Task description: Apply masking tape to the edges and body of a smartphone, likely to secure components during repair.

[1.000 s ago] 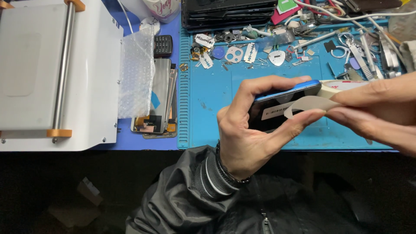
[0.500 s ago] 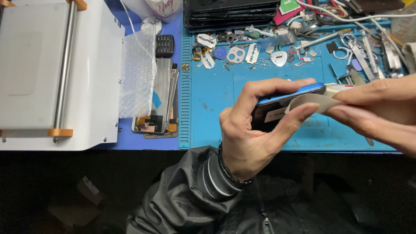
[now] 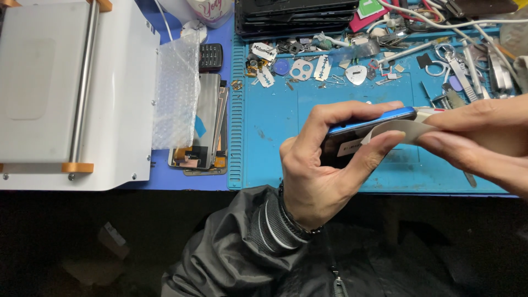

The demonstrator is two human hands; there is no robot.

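Fingers of left hand (image 3: 316, 176) grip blue phone (image 3: 366, 122) (mostly hidden); right hand (image 3: 484, 140) pinches white card (image 3: 401, 130).

Machine (image 3: 66, 93) left of mat (image 3: 275, 137); phone (image 3: 363, 129) above mat.

- The left hand (image 3: 322, 176) is holding the blue phone (image 3: 366, 122) a little flatter now, and the blue edge is showing more from the top.
- The right hand (image 3: 484, 140) is sliding the thin white card (image 3: 399, 130) further along the edge of the phone, so the card is now sitting deeper beside the left thumb.
- The right hand's fingers (image 3: 462, 154) are coming a bit closer to the left hand.
- The left pointer finger is reaching further over the top of the phone than before.
- The view is drifting a tiny bit, so the blue mat (image 3: 275, 126) and the small tools (image 3: 308, 69) are looking slightly shifted.
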